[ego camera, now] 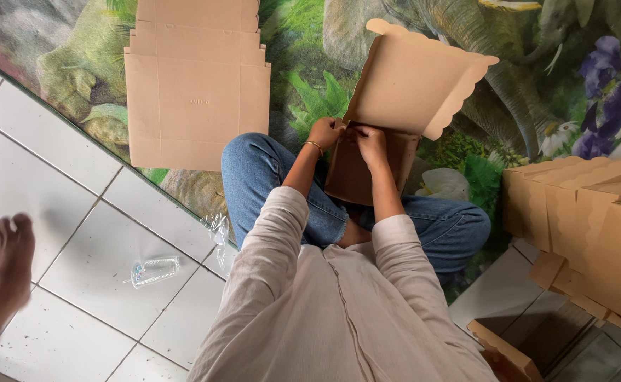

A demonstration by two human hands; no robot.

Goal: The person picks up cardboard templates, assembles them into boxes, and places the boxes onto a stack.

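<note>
The person sits cross-legged on a printed mat (310, 92), holding a brown cardboard box (402, 106) upright over the lap, its scalloped lid flap raised. The left hand (324, 132) and right hand (369, 139) meet at the box's near edge, each grip pinching the cardboard, fingers pressed together on the fold. A stack of flat cardboard sheets (197, 85) lies on the mat to the left, folded boxes (586, 219) are piled at the right, a clear plastic cup (153, 271) lies on the white tile floor (55, 177), and another person's bare foot (7, 258) shows at the left edge
</note>
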